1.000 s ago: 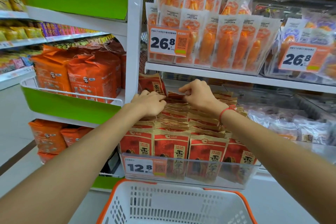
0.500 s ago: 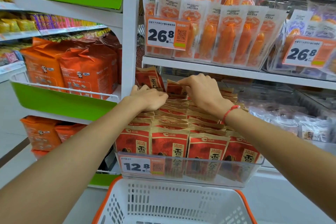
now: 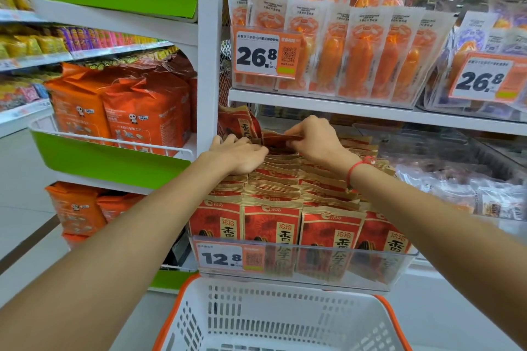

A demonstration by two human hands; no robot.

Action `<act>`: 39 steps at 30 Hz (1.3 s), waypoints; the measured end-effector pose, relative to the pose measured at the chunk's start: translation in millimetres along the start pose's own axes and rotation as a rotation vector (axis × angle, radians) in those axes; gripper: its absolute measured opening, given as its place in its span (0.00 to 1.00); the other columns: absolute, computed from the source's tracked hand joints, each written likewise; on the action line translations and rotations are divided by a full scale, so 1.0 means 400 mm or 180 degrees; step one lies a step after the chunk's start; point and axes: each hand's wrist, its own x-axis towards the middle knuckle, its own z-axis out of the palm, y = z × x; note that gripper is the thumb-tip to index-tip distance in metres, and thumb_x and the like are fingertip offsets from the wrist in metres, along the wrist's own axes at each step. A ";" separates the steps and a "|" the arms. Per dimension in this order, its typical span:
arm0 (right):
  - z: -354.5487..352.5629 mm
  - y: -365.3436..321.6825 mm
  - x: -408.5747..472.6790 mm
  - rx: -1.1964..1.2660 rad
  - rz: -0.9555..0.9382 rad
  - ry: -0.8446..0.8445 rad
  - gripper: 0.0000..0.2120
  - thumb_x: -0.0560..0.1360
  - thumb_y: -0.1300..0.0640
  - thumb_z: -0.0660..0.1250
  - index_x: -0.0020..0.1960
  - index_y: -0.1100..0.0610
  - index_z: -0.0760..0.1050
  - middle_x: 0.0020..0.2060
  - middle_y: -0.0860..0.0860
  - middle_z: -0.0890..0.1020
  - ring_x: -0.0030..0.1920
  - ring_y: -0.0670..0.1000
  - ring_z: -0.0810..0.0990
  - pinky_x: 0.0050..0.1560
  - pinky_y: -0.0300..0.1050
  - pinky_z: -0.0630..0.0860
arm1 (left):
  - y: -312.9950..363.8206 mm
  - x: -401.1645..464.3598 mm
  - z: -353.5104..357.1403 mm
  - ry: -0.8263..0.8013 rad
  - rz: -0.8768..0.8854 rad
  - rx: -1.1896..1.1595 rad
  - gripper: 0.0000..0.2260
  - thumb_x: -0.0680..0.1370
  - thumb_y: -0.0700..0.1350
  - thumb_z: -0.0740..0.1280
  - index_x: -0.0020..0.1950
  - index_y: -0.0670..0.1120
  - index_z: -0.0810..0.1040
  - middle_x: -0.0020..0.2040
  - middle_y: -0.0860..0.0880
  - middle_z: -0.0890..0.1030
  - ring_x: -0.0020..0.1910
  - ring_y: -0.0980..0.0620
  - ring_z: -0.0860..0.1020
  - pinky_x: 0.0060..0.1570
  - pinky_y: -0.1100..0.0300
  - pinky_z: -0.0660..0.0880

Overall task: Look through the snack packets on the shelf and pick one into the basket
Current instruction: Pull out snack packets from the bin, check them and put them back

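Rows of red and tan snack packets [image 3: 273, 222] stand packed in a clear shelf bin [image 3: 399, 268]. My left hand [image 3: 238, 155] lies knuckles-up on the packet tops near the back left, fingers bent over them. My right hand [image 3: 315, 141] pinches the top edge of one red packet [image 3: 278, 138] at the back of the rows, lifted slightly above its neighbours. A white basket with an orange rim [image 3: 273, 319] sits below the bin, nothing visible inside it.
A white shelf board [image 3: 370, 114] hangs close above my hands, carrying orange snack packs [image 3: 356, 60] and a 26.8 price tag [image 3: 265, 55]. A white upright post [image 3: 209, 51] stands left of the bin. Orange bags [image 3: 142, 111] fill the green-fronted rack on the left.
Both hands have worked further back along the rows. My right hand now pinches a packet top and has raised it a little. The view has shifted closer.
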 end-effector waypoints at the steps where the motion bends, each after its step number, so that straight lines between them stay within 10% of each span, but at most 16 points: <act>1: 0.000 0.000 -0.002 -0.0089 -0.0041 0.0071 0.12 0.76 0.61 0.67 0.56 0.52 0.83 0.46 0.56 0.86 0.47 0.58 0.82 0.51 0.52 0.79 | 0.000 0.000 0.000 -0.0014 0.0006 0.0005 0.23 0.83 0.51 0.42 0.71 0.52 0.69 0.76 0.46 0.62 0.74 0.43 0.57 0.72 0.43 0.50; 14: -0.107 -0.024 -0.074 -0.0547 -0.0968 0.0465 0.13 0.79 0.60 0.65 0.60 0.50 0.82 0.45 0.54 0.86 0.41 0.58 0.79 0.39 0.49 0.73 | -0.004 0.017 -0.003 -0.0048 -0.0001 -0.0141 0.21 0.84 0.54 0.45 0.78 0.58 0.57 0.79 0.49 0.57 0.77 0.43 0.52 0.72 0.44 0.48; 25: -0.203 -0.037 -0.148 0.0526 -0.0836 0.0585 0.09 0.76 0.60 0.69 0.54 0.55 0.84 0.42 0.53 0.86 0.39 0.56 0.83 0.43 0.54 0.80 | 0.006 -0.129 -0.099 0.0825 0.0281 -0.2283 0.28 0.77 0.41 0.70 0.75 0.45 0.65 0.72 0.46 0.70 0.70 0.48 0.69 0.68 0.57 0.65; 30: -0.255 -0.079 -0.221 0.1069 -0.0970 0.0367 0.06 0.76 0.60 0.71 0.52 0.58 0.83 0.44 0.51 0.86 0.38 0.39 0.81 0.38 0.34 0.77 | 0.039 -0.272 -0.123 0.1058 0.0685 -0.2502 0.19 0.79 0.43 0.68 0.69 0.45 0.71 0.58 0.52 0.77 0.57 0.55 0.75 0.44 0.77 0.68; 39: -0.241 -0.117 -0.404 0.2527 -0.0917 0.0518 0.14 0.74 0.58 0.73 0.59 0.58 0.79 0.51 0.48 0.85 0.52 0.44 0.83 0.54 0.42 0.80 | 0.048 -0.467 -0.018 0.1609 0.0876 -0.3035 0.14 0.77 0.47 0.69 0.62 0.50 0.77 0.57 0.57 0.80 0.50 0.67 0.79 0.53 0.68 0.76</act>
